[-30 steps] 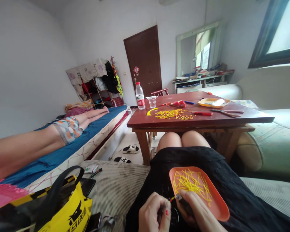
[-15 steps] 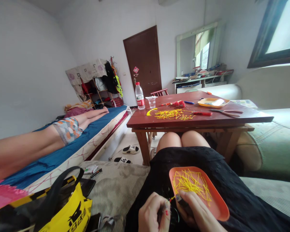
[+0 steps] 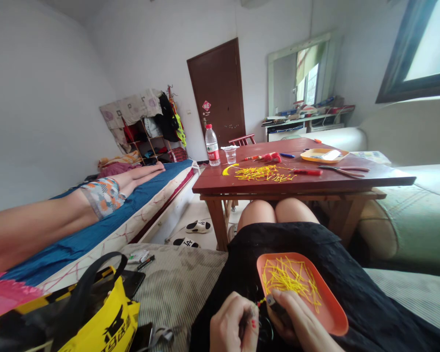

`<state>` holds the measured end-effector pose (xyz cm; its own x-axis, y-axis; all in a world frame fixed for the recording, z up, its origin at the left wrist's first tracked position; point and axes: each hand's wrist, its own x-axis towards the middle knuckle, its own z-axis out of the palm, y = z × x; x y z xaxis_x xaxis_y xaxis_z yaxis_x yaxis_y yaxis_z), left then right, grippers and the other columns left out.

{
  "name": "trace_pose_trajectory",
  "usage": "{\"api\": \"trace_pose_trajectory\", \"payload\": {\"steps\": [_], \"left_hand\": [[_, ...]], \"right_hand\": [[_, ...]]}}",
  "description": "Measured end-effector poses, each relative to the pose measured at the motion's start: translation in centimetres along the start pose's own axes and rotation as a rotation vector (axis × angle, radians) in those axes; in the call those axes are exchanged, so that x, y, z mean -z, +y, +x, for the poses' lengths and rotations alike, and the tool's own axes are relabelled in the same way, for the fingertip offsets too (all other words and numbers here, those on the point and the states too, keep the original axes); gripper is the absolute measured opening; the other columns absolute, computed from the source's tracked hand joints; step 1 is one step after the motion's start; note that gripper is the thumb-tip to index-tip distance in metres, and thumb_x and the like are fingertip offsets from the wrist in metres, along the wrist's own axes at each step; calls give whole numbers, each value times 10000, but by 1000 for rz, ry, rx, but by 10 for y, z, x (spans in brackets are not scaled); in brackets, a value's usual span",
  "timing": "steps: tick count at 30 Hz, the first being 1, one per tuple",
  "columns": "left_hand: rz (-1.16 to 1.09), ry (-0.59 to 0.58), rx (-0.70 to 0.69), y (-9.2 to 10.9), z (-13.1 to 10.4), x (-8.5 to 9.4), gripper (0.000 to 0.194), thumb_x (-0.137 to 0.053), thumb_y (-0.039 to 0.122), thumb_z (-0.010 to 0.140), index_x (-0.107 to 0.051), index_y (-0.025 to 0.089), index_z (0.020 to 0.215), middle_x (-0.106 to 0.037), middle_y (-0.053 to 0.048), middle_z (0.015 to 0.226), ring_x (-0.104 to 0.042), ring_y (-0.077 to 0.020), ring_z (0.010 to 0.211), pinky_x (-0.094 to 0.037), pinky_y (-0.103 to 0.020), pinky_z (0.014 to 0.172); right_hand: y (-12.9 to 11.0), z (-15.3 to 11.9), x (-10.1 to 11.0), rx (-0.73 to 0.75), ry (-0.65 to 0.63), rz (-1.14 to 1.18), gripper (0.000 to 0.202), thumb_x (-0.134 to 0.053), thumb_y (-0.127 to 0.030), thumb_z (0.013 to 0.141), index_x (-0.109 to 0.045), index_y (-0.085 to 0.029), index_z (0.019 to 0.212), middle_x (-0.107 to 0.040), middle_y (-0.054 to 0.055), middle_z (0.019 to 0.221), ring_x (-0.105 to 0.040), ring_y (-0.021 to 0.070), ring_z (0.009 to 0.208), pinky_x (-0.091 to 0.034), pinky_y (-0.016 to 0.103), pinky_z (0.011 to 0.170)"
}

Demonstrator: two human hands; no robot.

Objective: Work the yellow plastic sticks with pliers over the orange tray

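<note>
My left hand (image 3: 234, 322) is closed in a pinch at the bottom centre, on one end of a short yellow-and-red strand (image 3: 261, 301). Close on its right, my right hand (image 3: 297, 318) is wrapped round a small dark grey tool (image 3: 275, 305), whose tip meets the strand's other end. Part of the tool is hidden by the fingers. An orange tray (image 3: 335, 313) rests on my lap beside the right hand, with many thin yellow strips (image 3: 289, 278) lying loose in it.
Ahead stands a red table (image 3: 212, 183) bearing a bottle (image 3: 212, 146), a cup (image 3: 231, 155), yellow pieces, pliers (image 3: 344, 170) and a yellow tray (image 3: 304, 157). Left are a yellow bag (image 3: 113, 318) and a person (image 3: 58, 210) lying on a bed.
</note>
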<state>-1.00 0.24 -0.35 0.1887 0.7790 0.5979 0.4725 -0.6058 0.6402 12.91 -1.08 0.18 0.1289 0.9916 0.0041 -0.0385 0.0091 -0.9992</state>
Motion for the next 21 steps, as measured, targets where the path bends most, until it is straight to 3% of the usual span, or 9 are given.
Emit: {"api": "trace_pose_trajectory", "payload": {"steps": [5,13,21], "left_hand": [[4,3,-12,1,1,0,249,-413,319,859,-474,196,652,-419,40,574,-409,-70,484,-295,-186,469],[-8,16,-7,2,1,-1,248,-422,320,855,-478,194,648,-415,41,576,-403,-67,482,-297,-186,470],[-6,3,-6,0,0,-1,252,-414,323,860,-475,197,650,-408,41,577,-398,-71,487,-292,-193,470]], "right_hand": [[3,3,3,-49,-35,-10,498,-437,-658,719,-504,-184,581,-478,17,607,-468,141,596,-430,216,587],[23,2,-4,212,49,-112,530,-471,-658,698,-599,-146,747,-554,57,697,-519,169,649,-427,261,670],[11,3,1,35,-21,-58,369,-551,-550,678,-546,-183,641,-505,21,644,-474,154,624,-443,245,637]]}}
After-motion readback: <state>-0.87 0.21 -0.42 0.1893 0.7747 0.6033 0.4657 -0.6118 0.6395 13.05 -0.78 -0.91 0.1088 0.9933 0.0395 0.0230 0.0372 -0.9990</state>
